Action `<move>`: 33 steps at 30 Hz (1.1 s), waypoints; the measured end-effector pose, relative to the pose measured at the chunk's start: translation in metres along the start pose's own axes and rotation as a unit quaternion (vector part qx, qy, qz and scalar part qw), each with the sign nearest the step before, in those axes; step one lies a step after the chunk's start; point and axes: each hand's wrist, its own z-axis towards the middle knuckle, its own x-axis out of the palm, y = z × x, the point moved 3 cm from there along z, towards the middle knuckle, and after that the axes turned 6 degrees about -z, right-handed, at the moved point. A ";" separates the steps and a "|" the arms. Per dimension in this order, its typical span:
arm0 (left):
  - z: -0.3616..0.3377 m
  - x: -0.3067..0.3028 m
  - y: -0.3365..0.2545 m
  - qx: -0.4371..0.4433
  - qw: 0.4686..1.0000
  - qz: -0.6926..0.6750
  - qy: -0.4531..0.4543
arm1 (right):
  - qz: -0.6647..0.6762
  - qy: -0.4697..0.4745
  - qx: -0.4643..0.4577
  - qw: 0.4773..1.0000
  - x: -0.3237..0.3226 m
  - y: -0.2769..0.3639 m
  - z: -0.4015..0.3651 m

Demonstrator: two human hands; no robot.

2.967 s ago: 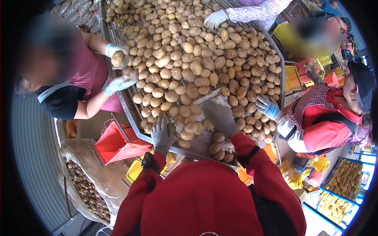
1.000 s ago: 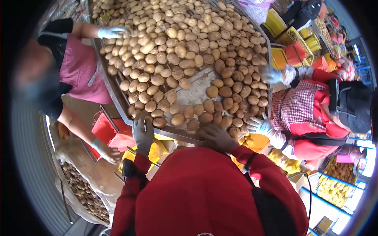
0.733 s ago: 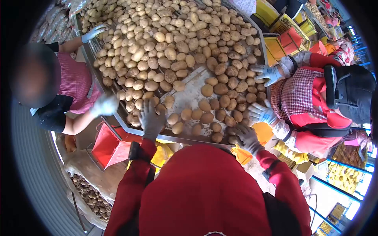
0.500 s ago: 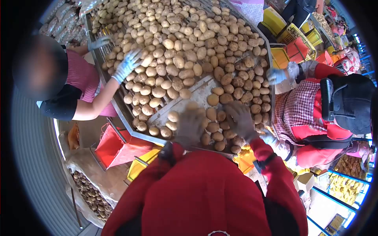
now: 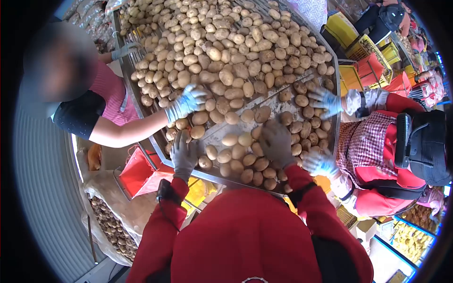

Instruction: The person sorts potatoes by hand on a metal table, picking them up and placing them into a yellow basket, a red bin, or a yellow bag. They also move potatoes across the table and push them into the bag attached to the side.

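The potatoes (image 5: 226,77) cover most of the table (image 5: 207,177), spread densely from the top of the frame to the centre, with a looser group at lower centre beside a bare, dusty patch of the surface. The left hand (image 5: 184,152), gloved in grey, is at the near rim, left of the loose group; its grip is wide, fingers extended and slightly apart, among potatoes. The right hand (image 5: 275,140), also grey-gloved, is palm down over potatoes right of centre; its fingertips are obscured, so whether the grip encloses anything cannot be determined. At the left of the frame, a co-worker's gloved hand (image 5: 188,102) extends over the potatoes. At the right, a second co-worker's upper hand (image 5: 326,101) and lower hand (image 5: 321,162), both in pale blue gloves, are at the right edge of the potatoes. A red container (image 5: 140,175) is located below the left rim. A sack (image 5: 113,231) containing further potatoes is at lower left, beside a corrugated wall (image 5: 42,188). Yellow crates (image 5: 340,29) are at upper right.
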 end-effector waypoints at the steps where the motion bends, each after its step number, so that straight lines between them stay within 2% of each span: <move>1: -0.003 0.007 0.005 0.014 1.000 0.012 0.001 | -0.015 0.044 0.001 0.999 -0.004 0.011 -0.011; 2: -0.006 0.015 0.014 0.029 0.999 0.026 0.000 | -0.016 0.038 -0.017 0.999 0.003 0.017 -0.027; 5: -0.008 0.031 0.028 -0.028 0.998 0.060 -0.005 | -0.030 -0.006 -0.076 0.997 0.017 0.027 -0.062; 7: -0.007 0.025 0.025 -0.032 0.999 0.022 -0.001 | -0.048 -0.037 -0.127 0.990 0.012 0.026 -0.077; 10: -0.005 0.025 0.020 -0.031 0.999 0.020 0.003 | -0.108 0.215 -0.083 0.967 -0.005 0.037 -0.079; 13: -0.003 0.030 0.023 -0.046 0.998 0.042 0.020 | -0.034 0.258 -0.050 0.964 -0.027 0.042 -0.027; 15: -0.001 0.029 0.020 -0.053 0.998 0.041 0.021 | 0.057 0.148 -0.049 0.986 -0.046 0.031 0.038; 17: -0.003 0.030 0.021 -0.052 0.998 0.043 0.012 | 0.026 0.025 -0.060 0.998 -0.058 0.006 0.113; 18: -0.003 0.031 0.020 -0.058 0.997 0.040 0.017 | 0.036 -0.082 -0.063 0.994 -0.057 -0.016 0.150; 19: -0.003 0.030 0.019 -0.063 0.997 0.039 0.022 | 0.025 -0.096 0.004 0.995 -0.064 -0.032 0.193; 22: -0.007 0.032 0.026 -0.053 0.997 0.048 0.022 | -0.064 -0.208 0.049 0.975 -0.067 -0.120 0.299; 24: -0.007 0.033 0.028 -0.052 0.998 0.028 0.020 | -0.005 -0.097 0.148 0.984 -0.088 -0.136 0.340; 27: -0.001 0.029 0.024 -0.068 0.998 0.013 0.007 | -0.110 0.003 0.126 0.986 -0.058 -0.146 0.375; 30: -0.003 0.023 0.019 -0.090 0.996 0.011 0.020 | 0.018 0.051 0.195 0.979 -0.044 -0.127 0.370; 31: -0.003 0.026 0.021 -0.088 0.996 0.017 0.023 | 0.210 0.041 0.186 0.959 0.004 -0.165 0.371; 33: -0.001 0.028 0.022 -0.075 0.996 0.028 0.029 | 0.081 0.121 0.145 0.979 -0.005 -0.121 0.334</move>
